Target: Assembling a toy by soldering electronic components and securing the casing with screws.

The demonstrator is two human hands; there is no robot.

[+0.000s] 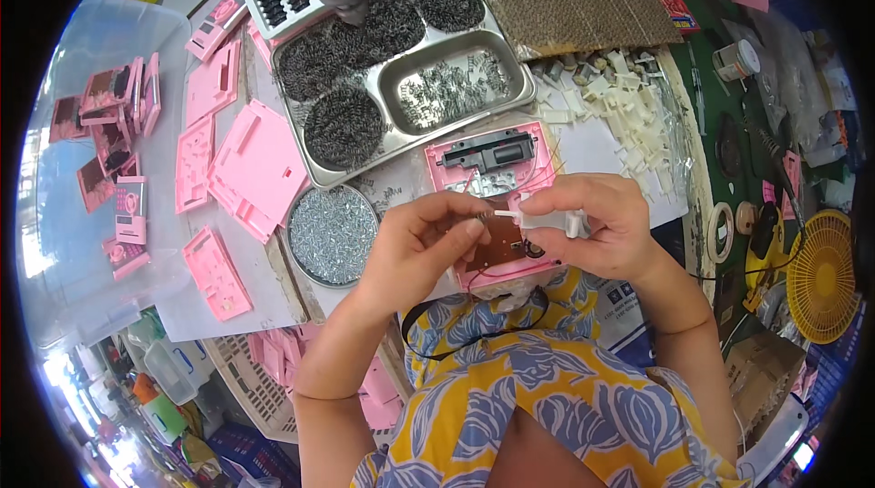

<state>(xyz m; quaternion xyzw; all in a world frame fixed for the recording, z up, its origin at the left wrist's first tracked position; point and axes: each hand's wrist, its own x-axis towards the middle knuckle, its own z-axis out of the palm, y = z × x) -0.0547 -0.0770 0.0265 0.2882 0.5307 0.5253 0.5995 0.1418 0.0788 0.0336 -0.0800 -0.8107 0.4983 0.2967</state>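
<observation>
Head view: the person's left hand has thumb and forefinger pinched on what looks like a small dark coil spring, beside the peg of a white plastic part. The right hand clamps that part between thumb and fingers. Both are held above an open pink plastic case. Beyond lies a compartmented silver metal tray of dark springs; left, loose pink plastic panels.

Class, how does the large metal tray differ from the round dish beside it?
The tray is larger than the dish. The tray has several compartments; the dish has one round space. The tray holds mostly dark springs, the dish small silvery pieces. Both hold many small loose parts.
</observation>
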